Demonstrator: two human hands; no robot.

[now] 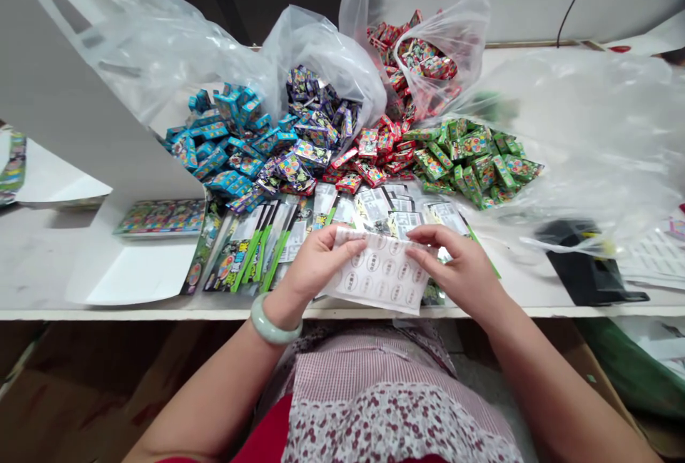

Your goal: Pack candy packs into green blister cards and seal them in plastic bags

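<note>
Sticker sheet, one, left hand, right hand

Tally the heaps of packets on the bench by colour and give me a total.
Blue packets: 1 heap
Purple packets: 1 heap
Red packets: 1 heap
Green packets: 1 heap
Total: 4 heaps

The heaps overlap and the packets are too many to count one by one.
</note>
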